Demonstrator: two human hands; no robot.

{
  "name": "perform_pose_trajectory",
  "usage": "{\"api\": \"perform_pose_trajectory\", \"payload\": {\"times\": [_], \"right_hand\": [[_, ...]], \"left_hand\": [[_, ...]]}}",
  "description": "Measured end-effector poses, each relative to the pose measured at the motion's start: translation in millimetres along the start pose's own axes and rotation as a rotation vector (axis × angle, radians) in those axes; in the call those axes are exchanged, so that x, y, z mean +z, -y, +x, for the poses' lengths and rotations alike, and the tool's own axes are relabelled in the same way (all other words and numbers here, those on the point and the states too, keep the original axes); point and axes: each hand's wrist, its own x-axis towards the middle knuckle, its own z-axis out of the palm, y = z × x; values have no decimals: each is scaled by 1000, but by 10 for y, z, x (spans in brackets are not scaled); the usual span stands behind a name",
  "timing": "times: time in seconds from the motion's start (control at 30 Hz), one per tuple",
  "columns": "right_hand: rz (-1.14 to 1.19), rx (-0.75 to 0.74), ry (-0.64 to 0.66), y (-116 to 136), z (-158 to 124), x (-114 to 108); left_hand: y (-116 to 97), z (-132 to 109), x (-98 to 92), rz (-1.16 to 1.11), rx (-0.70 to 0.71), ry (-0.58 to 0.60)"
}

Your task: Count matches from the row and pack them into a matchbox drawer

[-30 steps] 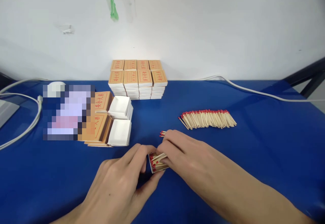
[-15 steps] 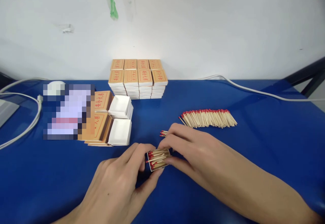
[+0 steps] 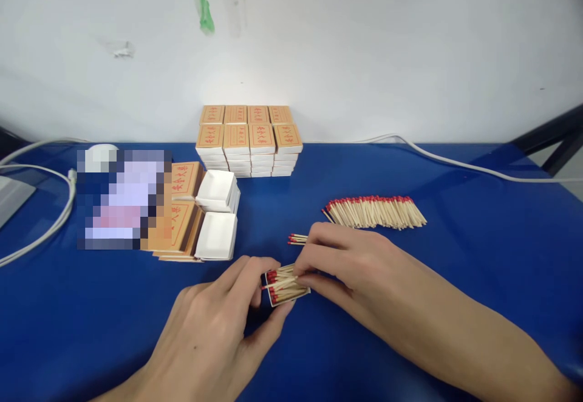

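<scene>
My left hand (image 3: 223,317) is closed around a small white matchbox tray (image 3: 290,299), fingers on its far side and thumb on its near side. Red-headed matches (image 3: 285,289) fill the tray, their heads toward the left. One match (image 3: 277,284) lies slantwise on top, its head past the left rim. At that match's plain end, my right hand (image 3: 346,268) pinches with thumb and forefinger over the tray's right part. A few loose matches (image 3: 297,239) lie just beyond, partly hidden by the right hand. Farther right spreads a row of many matches (image 3: 376,212).
Closed matchboxes (image 3: 249,141) stand stacked against the wall. White trays (image 3: 216,235) are nested in two stacks at the left, beside flattened matchbox sleeves (image 3: 180,226). A blurred-out phone-like object (image 3: 125,198) and a white cable (image 3: 59,226) lie farther left on the blue table (image 3: 432,165).
My right fingers have shifted slightly right, from the tray's rim to the plain end of the slanted match, uncovering the tray's right end. My left hand keeps its hold.
</scene>
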Motion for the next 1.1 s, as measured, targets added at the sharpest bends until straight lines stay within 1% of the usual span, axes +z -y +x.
{"api": "perform_pose_trajectory", "payload": {"times": [0.17,0.33,0.53,0.67,0.87,0.97,1.1], "right_hand": [[52,15,1,-4,2,-7],[164,88,7,-41,-4,-32],[245,154,36,-1,-17,-30],[253,163,51,7,-8,-26],[225,173,48,29,18,-44],[220,179,59,29,27,-48],[259,186,70,-3,27,-54]], "left_hand": [[0,6,-3,-7,-5,-9],[4,4,-15,-16,3,-22],[22,-9,31,-21,38,-63],[16,-28,20,-53,51,-112],[-14,-40,-60,-177,86,-103],[3,-21,-62,-205,103,-129],[36,-2,-66,-229,167,-111]]}}
